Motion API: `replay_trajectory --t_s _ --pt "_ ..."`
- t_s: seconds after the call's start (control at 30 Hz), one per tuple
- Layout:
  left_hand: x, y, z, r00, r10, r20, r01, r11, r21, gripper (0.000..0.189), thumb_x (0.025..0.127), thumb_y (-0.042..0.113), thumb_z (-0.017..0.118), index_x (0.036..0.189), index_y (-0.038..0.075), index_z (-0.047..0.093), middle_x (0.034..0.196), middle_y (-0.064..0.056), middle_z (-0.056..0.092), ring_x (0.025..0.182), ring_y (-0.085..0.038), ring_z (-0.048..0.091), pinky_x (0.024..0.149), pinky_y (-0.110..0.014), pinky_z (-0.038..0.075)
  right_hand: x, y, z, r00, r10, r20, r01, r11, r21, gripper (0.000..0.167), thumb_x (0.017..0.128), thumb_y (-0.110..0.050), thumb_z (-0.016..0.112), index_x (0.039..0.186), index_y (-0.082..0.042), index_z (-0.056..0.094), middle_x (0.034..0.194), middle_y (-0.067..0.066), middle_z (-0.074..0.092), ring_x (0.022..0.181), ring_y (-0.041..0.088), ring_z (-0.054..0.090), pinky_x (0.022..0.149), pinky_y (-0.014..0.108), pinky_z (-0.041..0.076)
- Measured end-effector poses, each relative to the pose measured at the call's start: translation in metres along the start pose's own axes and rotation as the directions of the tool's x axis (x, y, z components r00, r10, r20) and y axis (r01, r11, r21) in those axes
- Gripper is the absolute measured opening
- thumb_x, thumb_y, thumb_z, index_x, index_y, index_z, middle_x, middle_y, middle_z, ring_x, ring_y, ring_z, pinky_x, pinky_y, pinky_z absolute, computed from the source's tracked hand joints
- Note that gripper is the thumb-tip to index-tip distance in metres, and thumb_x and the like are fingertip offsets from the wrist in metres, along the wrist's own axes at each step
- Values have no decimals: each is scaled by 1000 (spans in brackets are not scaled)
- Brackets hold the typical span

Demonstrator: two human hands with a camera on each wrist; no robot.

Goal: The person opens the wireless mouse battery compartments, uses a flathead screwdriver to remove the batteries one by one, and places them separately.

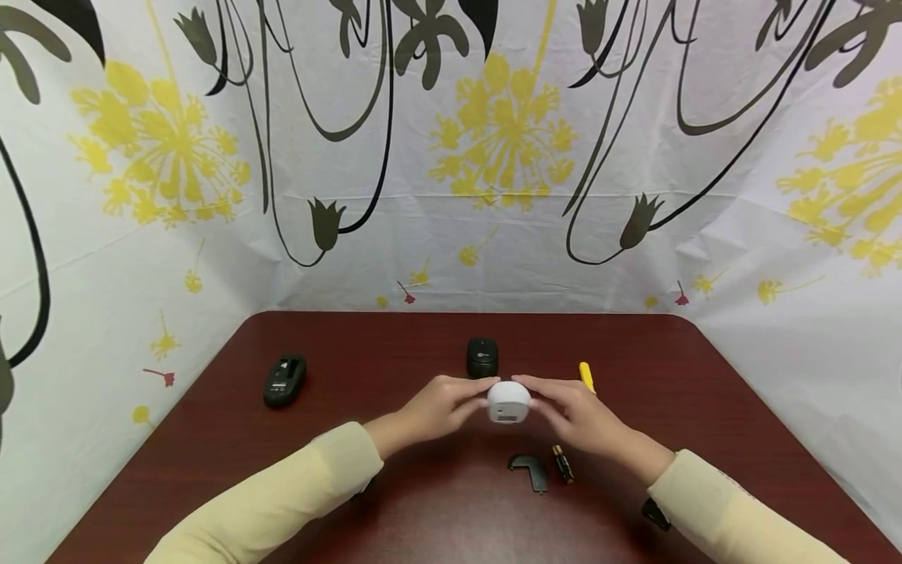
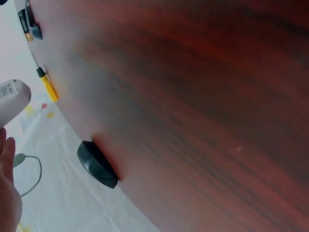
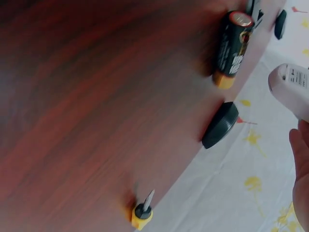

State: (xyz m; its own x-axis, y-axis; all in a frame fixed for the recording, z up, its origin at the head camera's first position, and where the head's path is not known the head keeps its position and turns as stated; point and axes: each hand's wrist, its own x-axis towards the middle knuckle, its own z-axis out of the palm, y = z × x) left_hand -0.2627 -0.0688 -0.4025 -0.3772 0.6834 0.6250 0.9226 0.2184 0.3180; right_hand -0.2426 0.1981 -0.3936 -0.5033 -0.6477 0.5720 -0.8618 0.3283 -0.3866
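Observation:
A white computer mouse [image 1: 509, 402] with a printed label is held up above the table between both hands. My left hand [image 1: 445, 406] pinches its left side with fingertips and thumb. My right hand [image 1: 583, 411] does the same on the right side. The left wrist view catches the white mouse [image 2: 13, 101] and part of the left hand [image 2: 8, 193] at its edge. In the right wrist view the label on the mouse [image 3: 292, 89] faces the camera, and the right hand [image 3: 300, 169] is partly cut off. Behind the hands stands a black mouse [image 1: 482, 357].
Nearer on the dark red table [image 1: 423, 517] lie a curved black cover piece [image 1: 532, 471] and a black-and-gold battery [image 1: 562, 464]. A black mouse [image 1: 285, 381] rests underside up at the left. The yellow-handled screwdriver [image 1: 586, 376] lies behind the right hand. A patterned cloth [image 1: 395, 157] hangs behind.

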Motion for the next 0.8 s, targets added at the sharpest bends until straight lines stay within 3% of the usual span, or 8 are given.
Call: replay_trajectory --t_s 0.2,0.3,0.4,0.5,0.67,0.73,0.8 --pt "-5 6 0 991 -133 8 133 986 -103 39 93 7 65 131 0 59 120 -11 66 103 -10 64 84 -20 52 1 -7 5 995 100 2 -100 988 114 41 92 1 62 133 -1 57 126 8 63 112 19 61 91 30 51" --pt "-8 9 1 979 -204 11 203 966 -159 39 94 8 64 131 1 59 123 -9 64 108 -11 62 88 -22 51 1 -10 7 986 165 25 -167 972 166 39 94 -1 60 133 -3 57 126 6 63 113 17 60 91 31 52" --pt "-10 13 1 962 -271 14 267 934 -238 38 94 9 64 131 2 59 126 -8 63 112 -13 60 91 -26 50 1 -13 7 966 252 65 -260 934 245 38 97 -8 58 135 -7 57 126 3 63 112 15 60 89 29 52" --pt "-11 16 1 938 -346 14 333 892 -307 37 95 9 63 131 2 60 127 -7 62 116 -14 58 94 -28 49 4 -16 7 941 323 102 -338 883 327 36 100 -13 56 135 -10 57 124 1 64 109 15 61 88 28 52" --pt "-12 23 1 889 -458 1 423 820 -384 35 96 10 61 130 1 60 128 -8 62 119 -17 56 97 -30 47 7 -18 8 909 394 137 -413 806 423 36 101 -15 54 135 -5 56 117 7 66 106 15 62 90 36 52" --pt "-13 26 1 865 -502 3 456 783 -422 35 96 10 61 130 0 60 128 -10 62 116 -18 58 94 -31 49 8 -19 8 896 419 149 -437 767 470 38 101 -14 54 135 1 54 117 12 65 104 15 63 89 41 53" --pt "-13 29 2 833 -553 15 488 722 -490 35 97 11 60 130 -1 59 127 -12 62 111 -19 60 91 -35 52 9 -22 9 877 450 167 -465 713 524 39 101 -13 54 136 5 51 120 16 63 104 16 64 88 44 52"
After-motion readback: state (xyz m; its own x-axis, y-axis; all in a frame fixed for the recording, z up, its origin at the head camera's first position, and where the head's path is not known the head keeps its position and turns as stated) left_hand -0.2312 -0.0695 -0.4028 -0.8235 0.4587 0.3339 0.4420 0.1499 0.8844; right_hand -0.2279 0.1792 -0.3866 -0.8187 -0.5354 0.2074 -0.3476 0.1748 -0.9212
